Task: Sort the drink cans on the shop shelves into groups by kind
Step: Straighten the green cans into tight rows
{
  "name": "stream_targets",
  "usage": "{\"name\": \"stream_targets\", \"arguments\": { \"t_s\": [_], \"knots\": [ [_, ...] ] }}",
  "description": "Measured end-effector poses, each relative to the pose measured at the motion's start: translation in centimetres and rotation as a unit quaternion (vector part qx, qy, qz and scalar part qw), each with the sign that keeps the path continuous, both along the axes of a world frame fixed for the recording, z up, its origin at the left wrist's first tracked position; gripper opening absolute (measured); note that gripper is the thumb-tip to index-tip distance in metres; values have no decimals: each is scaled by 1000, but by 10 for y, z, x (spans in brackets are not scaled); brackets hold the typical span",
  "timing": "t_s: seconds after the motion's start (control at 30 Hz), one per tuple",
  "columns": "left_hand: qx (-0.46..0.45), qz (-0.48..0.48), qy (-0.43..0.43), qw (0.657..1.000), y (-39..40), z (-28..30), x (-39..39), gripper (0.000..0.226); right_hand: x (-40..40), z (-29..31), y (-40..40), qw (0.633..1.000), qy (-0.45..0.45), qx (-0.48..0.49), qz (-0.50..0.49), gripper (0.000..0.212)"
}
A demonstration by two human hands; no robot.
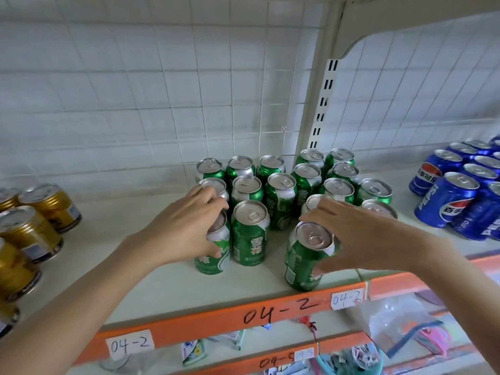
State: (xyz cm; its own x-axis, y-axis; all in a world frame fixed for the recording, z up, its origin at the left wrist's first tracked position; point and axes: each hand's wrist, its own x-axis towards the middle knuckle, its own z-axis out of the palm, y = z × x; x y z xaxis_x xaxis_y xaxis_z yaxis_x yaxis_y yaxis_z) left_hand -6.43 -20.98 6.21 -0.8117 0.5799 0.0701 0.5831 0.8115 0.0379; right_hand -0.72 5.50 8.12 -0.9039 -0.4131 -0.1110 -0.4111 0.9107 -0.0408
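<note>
Green cans [278, 196]: my left hand [186, 226] is gripping one [215, 253], my right hand [359, 234] another [304, 255] near the shelf edge [216, 318].

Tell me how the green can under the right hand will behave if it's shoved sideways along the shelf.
The green can looks tall and narrow, so a high push may tip it. Its pull tab looks unopened, so it is probably full and fairly heavy. It stands near the shelf edge, so a tipped can might roll off.

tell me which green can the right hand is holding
The green can nearest the shelf's orange edge, standing alone ahead of the cluster; the right hand curls round it.
</note>
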Motion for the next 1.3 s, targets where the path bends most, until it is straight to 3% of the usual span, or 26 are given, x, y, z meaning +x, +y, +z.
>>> {"name": "stream_targets", "arguments": {
  "t_s": [0.13,0.43,0.57,0.7,0.77,0.97,1.1,1.3],
  "knots": [
    [46,-7,3,999,0,-3,-3,75,-1,-8,-1,999,44,-9,-5,69],
    [54,-57,21,997,11,4,-17,82,-12,-7,-24,995,92,2,-35,68],
    [77,-96,16,992,33,4,-19,88,-15,-12,-28,993,97,0,-64,74],
    [70,-149,12,986,48,-2,-15,92,-9,-11,-15,993,65,-19,-102,92],
    [59,-160,16,985,55,-5,-12,96,-9,-10,-3,990,56,-36,-125,89],
    [29,-109,14,994,77,-17,-12,85,-29,-18,16,987,66,-39,-139,79],
    [46,-77,-9,996,80,-22,-13,89,-30,-23,29,990,86,-54,-97,78],
    [74,6,36,997,92,-25,-6,93,-26,-21,66,995,64,-71,-19,76]
  ]
}}
